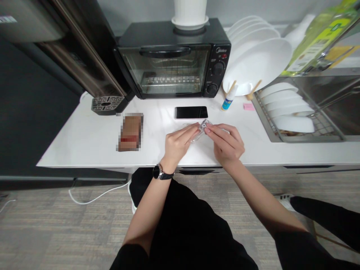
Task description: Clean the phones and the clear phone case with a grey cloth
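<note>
Pinches a clear plastic packet (pixel 200 134) tightly between the left hand (pixel 177 143) and the right hand (pixel 228 144), over the white counter (pixel 84 148) and just nearer than a dark-screened phone (pixel 191 112). Cannot follow the packet's whole outline behind the grasp, nor make out any contents. Cannot identify the brown object (pixel 131 129) at left, blurred into blocks. Loses the top of the white pot (pixel 190 13) to the upper edge and, at right, all but a dark leg (pixel 323 214) and shoe (pixel 284 202) of another person.

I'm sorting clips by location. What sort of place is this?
Probably a kitchen or pantry counter: there's a toaster oven, a rack of white bowls and a sink.
</note>
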The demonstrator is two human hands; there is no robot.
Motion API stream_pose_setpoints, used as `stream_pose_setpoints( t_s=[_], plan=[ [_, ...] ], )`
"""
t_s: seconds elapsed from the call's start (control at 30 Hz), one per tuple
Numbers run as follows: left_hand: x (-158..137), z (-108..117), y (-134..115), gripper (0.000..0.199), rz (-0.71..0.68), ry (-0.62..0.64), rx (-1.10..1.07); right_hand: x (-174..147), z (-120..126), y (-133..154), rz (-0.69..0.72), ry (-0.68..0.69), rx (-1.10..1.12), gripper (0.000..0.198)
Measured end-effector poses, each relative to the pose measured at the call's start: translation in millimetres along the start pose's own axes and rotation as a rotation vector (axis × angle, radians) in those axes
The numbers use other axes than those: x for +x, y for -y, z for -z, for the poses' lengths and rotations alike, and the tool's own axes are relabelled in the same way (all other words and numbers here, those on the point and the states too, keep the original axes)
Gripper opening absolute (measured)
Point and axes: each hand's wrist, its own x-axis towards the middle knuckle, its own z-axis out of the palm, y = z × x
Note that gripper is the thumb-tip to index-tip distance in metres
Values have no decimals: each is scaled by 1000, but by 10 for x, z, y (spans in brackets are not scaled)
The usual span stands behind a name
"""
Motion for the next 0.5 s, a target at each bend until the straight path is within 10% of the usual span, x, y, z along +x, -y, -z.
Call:
stream_pose_setpoints(
  t_s=[0.5],
  plan=[
    [5, 15, -12, 24, 35, 23, 23, 92, -59, 308, -23, -13, 24, 59]
  ],
)
